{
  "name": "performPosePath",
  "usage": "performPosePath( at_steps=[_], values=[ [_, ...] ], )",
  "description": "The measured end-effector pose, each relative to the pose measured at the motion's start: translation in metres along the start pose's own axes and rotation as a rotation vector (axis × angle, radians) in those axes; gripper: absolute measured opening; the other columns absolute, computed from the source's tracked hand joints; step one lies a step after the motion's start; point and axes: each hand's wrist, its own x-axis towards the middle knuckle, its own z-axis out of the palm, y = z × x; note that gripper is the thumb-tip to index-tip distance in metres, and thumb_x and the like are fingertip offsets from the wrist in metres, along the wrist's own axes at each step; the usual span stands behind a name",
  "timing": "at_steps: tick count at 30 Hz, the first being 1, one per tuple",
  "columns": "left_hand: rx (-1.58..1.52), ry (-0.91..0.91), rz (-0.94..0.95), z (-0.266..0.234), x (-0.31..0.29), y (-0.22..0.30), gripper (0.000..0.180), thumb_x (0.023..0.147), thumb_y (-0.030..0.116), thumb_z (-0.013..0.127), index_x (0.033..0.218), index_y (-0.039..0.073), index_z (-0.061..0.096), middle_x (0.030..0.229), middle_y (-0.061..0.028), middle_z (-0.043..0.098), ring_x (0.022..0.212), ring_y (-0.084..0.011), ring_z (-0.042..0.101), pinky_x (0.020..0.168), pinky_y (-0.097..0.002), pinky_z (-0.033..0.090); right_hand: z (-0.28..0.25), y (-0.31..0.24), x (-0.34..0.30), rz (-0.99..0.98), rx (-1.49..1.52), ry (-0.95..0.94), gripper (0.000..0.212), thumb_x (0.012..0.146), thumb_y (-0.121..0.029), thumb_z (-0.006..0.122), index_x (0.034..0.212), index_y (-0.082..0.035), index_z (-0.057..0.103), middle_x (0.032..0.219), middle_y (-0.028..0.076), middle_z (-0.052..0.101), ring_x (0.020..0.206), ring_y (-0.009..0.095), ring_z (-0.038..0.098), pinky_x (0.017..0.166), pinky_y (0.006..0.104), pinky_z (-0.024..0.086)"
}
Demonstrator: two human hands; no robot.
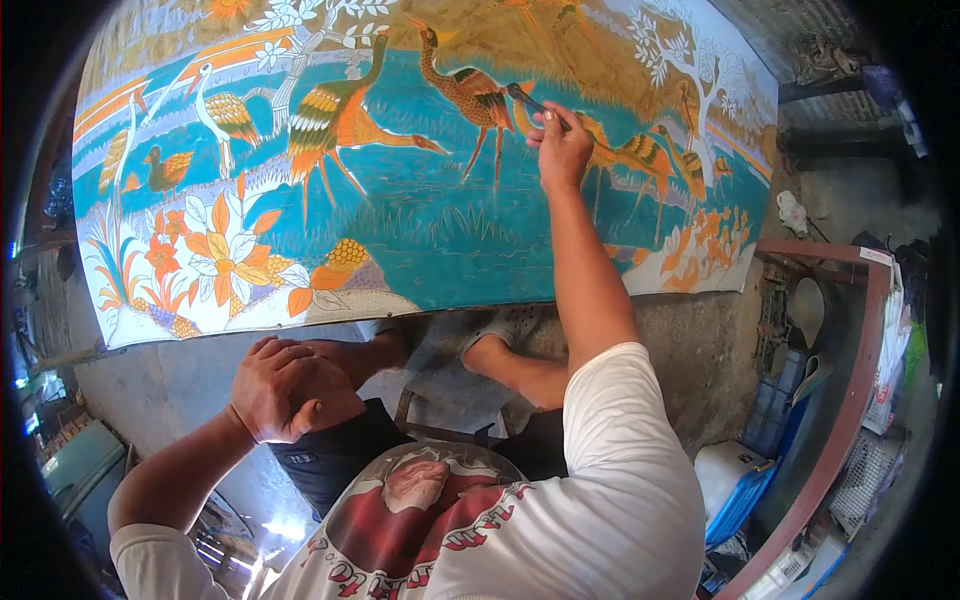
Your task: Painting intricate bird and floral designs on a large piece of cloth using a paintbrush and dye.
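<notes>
A large cloth (440, 260) painted with orange and brown wading birds over teal water slopes in front of me. My right hand (563, 150) is stretched out over its upper middle, fingers closed around a paintbrush (522, 97). The brush's dark tip points up and left, close beside the brown bird (465, 95) with raised head; whether it touches the cloth I cannot tell. My left hand (275, 392) lies over my left knee with nothing in it, fingers draped and thumb apart, below the cloth's lower edge.
White, partly uncoloured flowers (225, 250) and trees show on the cloth. At right stands a reddish frame (850, 400) with a blue-and-white container (735, 490) beside it. A greenish object (85, 465) is at lower left. My sandalled feet (510, 330) are under the cloth's edge.
</notes>
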Motion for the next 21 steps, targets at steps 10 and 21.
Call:
performPosePath(
  at_steps=[10, 21],
  values=[
    [0.027, 0.008, 0.011, 0.0009, -0.0025, 0.0049, 0.063, 0.089, 0.056, 0.061, 0.114, -0.001, 0.073, 0.114, -0.0222, 0.075, 0.105, -0.0435, 0.071, 0.096, -0.0528, 0.054, 0.0003, -0.0044, -0.0007, 0.004, -0.016, 0.001, 0.024, 0.107, -0.012, 0.061, 0.126, -0.001, 0.073, 0.103, 0.015, 0.078, 0.069, 0.016, 0.072, 0.06, 0.0312, 0.064],
    [0.017, -0.012, 0.003, 0.0001, -0.0012, 0.0043, 0.063, 0.087, 0.054, 0.063, 0.114, -0.002, 0.073, 0.115, -0.0221, 0.075, 0.106, -0.043, 0.071, 0.096, -0.0528, 0.054, 0.0042, -0.0073, -0.0012, 0.039, -0.018, -0.008, 0.021, 0.107, -0.013, 0.063, 0.122, -0.003, 0.075, 0.099, 0.012, 0.079, 0.066, 0.014, 0.071, 0.059, 0.0311, 0.061]
  ],
)
